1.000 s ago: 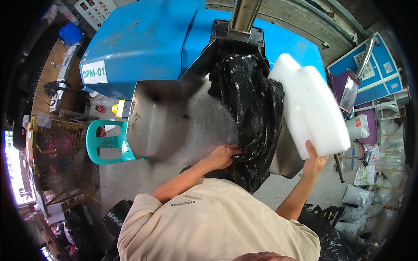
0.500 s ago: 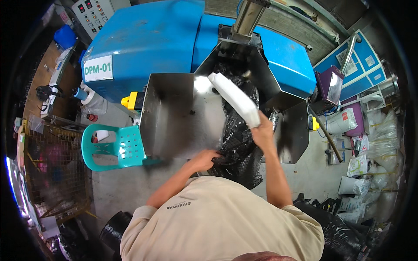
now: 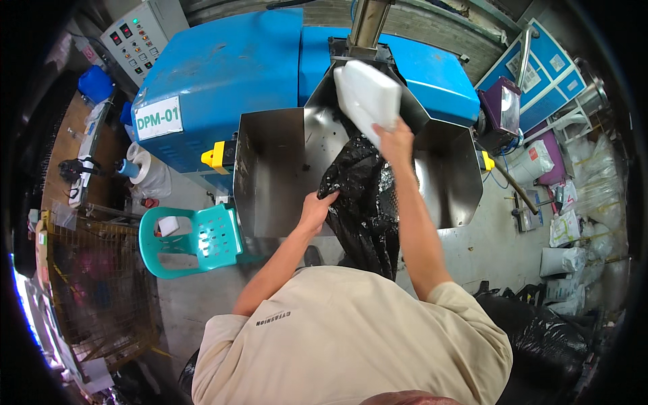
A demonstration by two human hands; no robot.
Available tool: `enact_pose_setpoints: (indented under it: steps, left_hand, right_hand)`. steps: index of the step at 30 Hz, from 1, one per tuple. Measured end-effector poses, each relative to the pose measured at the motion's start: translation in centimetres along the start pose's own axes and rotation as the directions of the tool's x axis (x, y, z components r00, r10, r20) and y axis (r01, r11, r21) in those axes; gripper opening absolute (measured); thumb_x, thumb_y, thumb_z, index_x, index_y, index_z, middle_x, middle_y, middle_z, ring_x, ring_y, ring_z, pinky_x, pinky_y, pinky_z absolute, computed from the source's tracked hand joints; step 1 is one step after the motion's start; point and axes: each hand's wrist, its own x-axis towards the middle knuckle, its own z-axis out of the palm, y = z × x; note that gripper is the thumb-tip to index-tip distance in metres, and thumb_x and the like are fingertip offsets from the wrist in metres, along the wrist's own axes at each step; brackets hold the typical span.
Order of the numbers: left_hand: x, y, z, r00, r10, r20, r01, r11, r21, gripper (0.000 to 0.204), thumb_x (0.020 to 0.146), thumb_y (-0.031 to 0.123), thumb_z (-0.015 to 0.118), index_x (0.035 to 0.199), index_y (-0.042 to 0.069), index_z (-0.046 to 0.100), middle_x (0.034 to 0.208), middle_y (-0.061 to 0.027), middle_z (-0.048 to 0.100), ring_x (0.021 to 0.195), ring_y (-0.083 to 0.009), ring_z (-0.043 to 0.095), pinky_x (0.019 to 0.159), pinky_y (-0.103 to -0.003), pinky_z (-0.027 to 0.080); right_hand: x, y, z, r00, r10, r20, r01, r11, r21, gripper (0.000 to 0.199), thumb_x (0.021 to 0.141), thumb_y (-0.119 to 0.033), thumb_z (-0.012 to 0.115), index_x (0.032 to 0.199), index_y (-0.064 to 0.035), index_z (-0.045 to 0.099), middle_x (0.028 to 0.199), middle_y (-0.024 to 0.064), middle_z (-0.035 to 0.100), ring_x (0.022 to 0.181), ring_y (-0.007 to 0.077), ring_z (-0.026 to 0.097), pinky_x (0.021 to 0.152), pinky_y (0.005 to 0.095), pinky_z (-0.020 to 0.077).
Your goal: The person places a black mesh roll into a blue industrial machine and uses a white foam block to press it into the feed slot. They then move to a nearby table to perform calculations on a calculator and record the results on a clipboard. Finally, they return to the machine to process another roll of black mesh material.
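Note:
A black plastic sheet or bag (image 3: 361,172) hangs in folds from the metal hopper down to my front. My left hand (image 3: 317,210) is closed on its left edge, fingers pinched on the film. My right hand (image 3: 395,140) grips the lower end of a white, flat-sided, bent piece (image 3: 368,98), possibly a plastic scoop; its exact kind does not show. The piece is held up over the back of the hopper (image 3: 273,169), its far end near the metal column (image 3: 369,30). A few dark bits lie on the hopper's bottom.
Behind the hopper stands a large blue machine (image 3: 223,74), with a control panel (image 3: 138,40) at the far left. A green plastic chair (image 3: 219,236) is on my left. White sacks (image 3: 563,260) are at the right, and black plastic (image 3: 540,337) is heaped behind my right side.
My right hand has swung the white piece up and away, turning its broad side into view. My left hand has risen, lifting the black plastic's edge.

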Motion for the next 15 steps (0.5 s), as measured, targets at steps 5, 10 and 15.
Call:
enact_pose_setpoints:
  steps: [5,10,15]
  left_hand:
    - [-0.6,0.9,-0.7,1.000,-0.003,-0.023,-0.003,0.958,-0.286,0.026,0.104,0.015,0.076,0.123,-0.003,0.076,0.111,-0.0074,0.080,0.097,-0.0140,0.072,0.089,-0.032,0.057]
    - [-0.9,4.3,-0.3,0.960,0.170,-0.223,-0.204,0.969,-0.138,0.037,0.103,0.012,0.075,0.135,-0.005,0.071,0.116,-0.0079,0.079,0.104,-0.0141,0.069,0.094,-0.032,0.054]
    - [-2.1,9.1,-1.3,0.854,0.397,-0.337,-0.399,0.915,0.066,0.039,0.103,0.011,0.076,0.139,-0.003,0.069,0.119,-0.0060,0.079,0.107,-0.0122,0.067,0.100,-0.031,0.052]
  right_hand:
    - [-3.7,-1.5,-16.2,0.988,-0.151,0.022,0.152,0.987,-0.052,0.043,0.090,-0.007,0.086,0.130,0.0055,0.075,0.113,0.0135,0.083,0.107,0.0206,0.078,0.093,0.0364,0.0593]
    - [-5.2,5.1,-22.5,0.988,-0.135,0.069,0.142,0.984,-0.111,0.052,0.087,0.009,0.067,0.138,0.0020,0.072,0.123,0.0188,0.081,0.114,0.0249,0.078,0.100,0.0349,0.0579]
    - [-4.6,5.4,-16.3,0.953,-0.213,0.214,0.259,0.941,-0.217,0.060,0.083,0.013,0.062,0.140,-0.0021,0.072,0.128,0.0179,0.080,0.117,0.0211,0.077,0.104,0.0331,0.0561]
